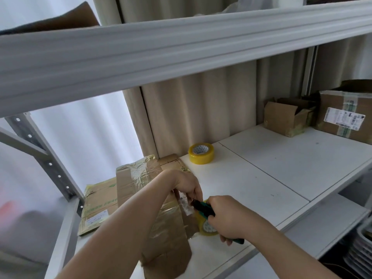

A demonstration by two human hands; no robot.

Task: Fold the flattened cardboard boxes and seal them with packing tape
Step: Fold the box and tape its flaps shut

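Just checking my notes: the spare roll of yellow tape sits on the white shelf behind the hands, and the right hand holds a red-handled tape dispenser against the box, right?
Nearly. The head view shows the dispenser in the right hand has a green handle, not red. The rest stands: the spare tape roll sits on the white shelf behind the hands, and the dispenser is against the box.

Both hands, left [188, 187] and right [225, 217], curl closed, nearly touching.

My right hand [225, 216] grips a green-handled cutter [203, 209] over a tape roll [207, 227]; just left, my left hand [188, 187] pinches tape on the cardboard box [167, 228]. A spare tape roll [201, 153] sits well beyond.
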